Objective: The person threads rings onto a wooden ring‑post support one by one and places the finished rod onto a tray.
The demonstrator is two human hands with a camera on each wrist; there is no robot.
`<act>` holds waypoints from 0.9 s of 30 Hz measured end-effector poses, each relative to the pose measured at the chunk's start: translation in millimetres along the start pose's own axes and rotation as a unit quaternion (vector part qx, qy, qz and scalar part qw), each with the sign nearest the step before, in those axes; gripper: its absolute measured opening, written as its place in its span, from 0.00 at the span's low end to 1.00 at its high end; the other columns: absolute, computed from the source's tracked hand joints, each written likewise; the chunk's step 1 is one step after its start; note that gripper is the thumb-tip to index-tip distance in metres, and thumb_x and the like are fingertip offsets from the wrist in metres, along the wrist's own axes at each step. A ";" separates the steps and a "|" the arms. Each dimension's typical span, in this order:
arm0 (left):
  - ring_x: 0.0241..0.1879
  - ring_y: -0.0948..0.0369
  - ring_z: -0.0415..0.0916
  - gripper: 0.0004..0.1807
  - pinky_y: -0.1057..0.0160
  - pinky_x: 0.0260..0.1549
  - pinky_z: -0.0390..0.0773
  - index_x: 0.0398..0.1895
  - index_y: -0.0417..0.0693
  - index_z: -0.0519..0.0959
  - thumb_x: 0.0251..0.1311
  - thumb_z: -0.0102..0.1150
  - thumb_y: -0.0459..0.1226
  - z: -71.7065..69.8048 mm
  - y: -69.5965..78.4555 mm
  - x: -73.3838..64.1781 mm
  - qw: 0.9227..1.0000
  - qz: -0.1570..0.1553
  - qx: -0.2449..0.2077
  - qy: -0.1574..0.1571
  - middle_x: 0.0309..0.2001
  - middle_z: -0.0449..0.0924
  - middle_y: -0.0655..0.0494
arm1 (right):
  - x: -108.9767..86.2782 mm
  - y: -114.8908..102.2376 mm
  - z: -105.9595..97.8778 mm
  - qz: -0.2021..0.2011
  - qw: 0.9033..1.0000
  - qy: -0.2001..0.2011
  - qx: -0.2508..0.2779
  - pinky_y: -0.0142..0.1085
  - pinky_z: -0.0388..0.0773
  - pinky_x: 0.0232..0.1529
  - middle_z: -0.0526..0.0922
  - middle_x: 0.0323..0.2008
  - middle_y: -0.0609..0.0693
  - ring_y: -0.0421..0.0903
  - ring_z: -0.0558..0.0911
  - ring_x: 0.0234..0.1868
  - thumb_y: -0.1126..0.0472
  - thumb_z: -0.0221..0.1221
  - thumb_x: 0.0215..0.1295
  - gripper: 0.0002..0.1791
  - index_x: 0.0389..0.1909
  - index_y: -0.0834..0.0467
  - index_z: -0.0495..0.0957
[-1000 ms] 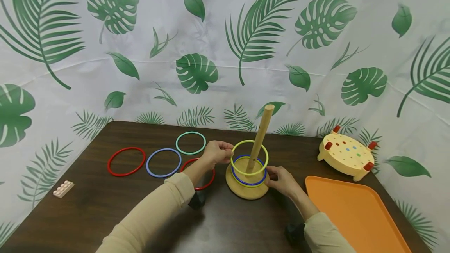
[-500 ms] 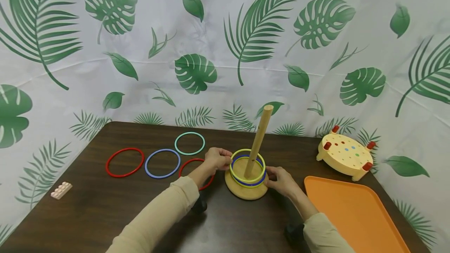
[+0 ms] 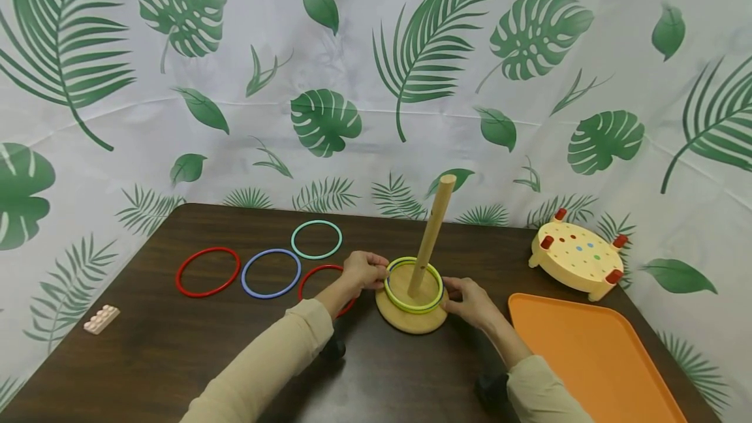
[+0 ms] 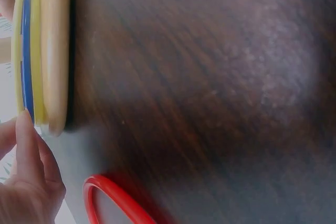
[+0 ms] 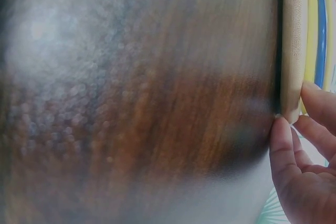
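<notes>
A wooden post [image 3: 433, 230] stands on a round wooden base [image 3: 411, 326] in the middle of the table. Round the post, low on the base, lie a yellow ring [image 3: 414, 310], a blue ring [image 4: 27, 61] and another yellow ring [image 4: 36, 61], stacked flat. At the left side of the stack my left hand [image 3: 361, 271] pinches the top yellow ring. Opposite it, my right hand [image 3: 472, 302] holds the edge of the base, thumb beside the lowest ring and fingers at the underside in the right wrist view.
Left of the stand lie a red ring [image 3: 208, 292], a light blue ring [image 3: 271, 296], a teal ring [image 3: 317, 257] and another red ring [image 3: 323, 267]. An orange tray [image 3: 587, 351], a cream pegged stand [image 3: 578, 256] and a pink block [image 3: 102, 320] lie farther out.
The top yellow ring has moved down the post, with my left hand at its side, onto the blue ring, which it now mostly covers. My right hand stays at the base.
</notes>
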State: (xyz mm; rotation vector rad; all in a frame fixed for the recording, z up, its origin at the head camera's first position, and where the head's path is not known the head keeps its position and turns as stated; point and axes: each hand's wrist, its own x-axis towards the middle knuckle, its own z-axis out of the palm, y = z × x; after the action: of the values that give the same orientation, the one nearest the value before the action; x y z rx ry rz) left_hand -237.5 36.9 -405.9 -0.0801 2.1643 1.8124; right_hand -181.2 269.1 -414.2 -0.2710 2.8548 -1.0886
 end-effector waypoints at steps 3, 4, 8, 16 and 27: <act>0.17 0.67 0.75 0.10 0.71 0.22 0.81 0.40 0.33 0.81 0.53 0.61 0.24 0.1 -1.1 -0.3 1.000 0.004 0.001 -0.002 0.30 0.80 0.49 | 0.4 -0.3 0.1 0.008 1.000 -0.001 0.000 0.51 0.76 0.50 0.77 0.46 0.62 0.56 0.79 0.45 0.71 0.63 0.54 0.27 0.57 0.71 0.72; 0.17 0.67 0.75 0.10 0.71 0.22 0.82 0.40 0.33 0.81 0.53 0.61 0.24 0.1 -1.2 -0.5 1.000 0.005 0.001 -0.002 0.30 0.80 0.49 | 0.6 0.1 0.1 0.008 1.000 -0.002 -0.001 0.52 0.76 0.51 0.77 0.46 0.62 0.56 0.79 0.45 0.71 0.62 0.54 0.27 0.57 0.71 0.71; 0.18 0.66 0.77 0.10 0.70 0.23 0.82 0.40 0.34 0.81 0.53 0.61 0.25 0.5 -1.7 -1.8 1.000 0.006 0.005 -0.006 0.30 0.80 0.49 | 0.7 1.1 0.1 0.008 1.000 -0.004 0.004 0.51 0.76 0.50 0.77 0.46 0.62 0.56 0.79 0.45 0.71 0.62 0.54 0.27 0.57 0.71 0.71; 0.20 0.65 0.78 0.09 0.69 0.24 0.83 0.39 0.34 0.81 0.53 0.62 0.26 1.7 -4.1 -2.7 1.000 0.005 0.003 -0.008 0.31 0.81 0.48 | 0.6 1.9 0.0 -0.005 1.000 -0.008 0.008 0.49 0.78 0.48 0.80 0.45 0.61 0.55 0.80 0.44 0.73 0.62 0.53 0.27 0.57 0.71 0.71; 0.21 0.65 0.78 0.09 0.67 0.26 0.83 0.40 0.34 0.81 0.56 0.62 0.29 0.5 -4.1 -5.2 1.000 0.011 0.006 -0.014 0.32 0.81 0.47 | 0.8 2.2 -0.3 -0.019 1.000 -0.009 0.012 0.48 0.79 0.46 0.81 0.42 0.60 0.54 0.81 0.43 0.74 0.62 0.53 0.27 0.57 0.71 0.71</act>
State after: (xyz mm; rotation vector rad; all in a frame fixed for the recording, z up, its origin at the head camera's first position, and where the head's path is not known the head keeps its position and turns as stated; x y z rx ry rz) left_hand -231.4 35.8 -408.4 -0.0291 2.1648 1.8014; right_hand -182.3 270.8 -415.5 -0.3323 2.8298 -1.1199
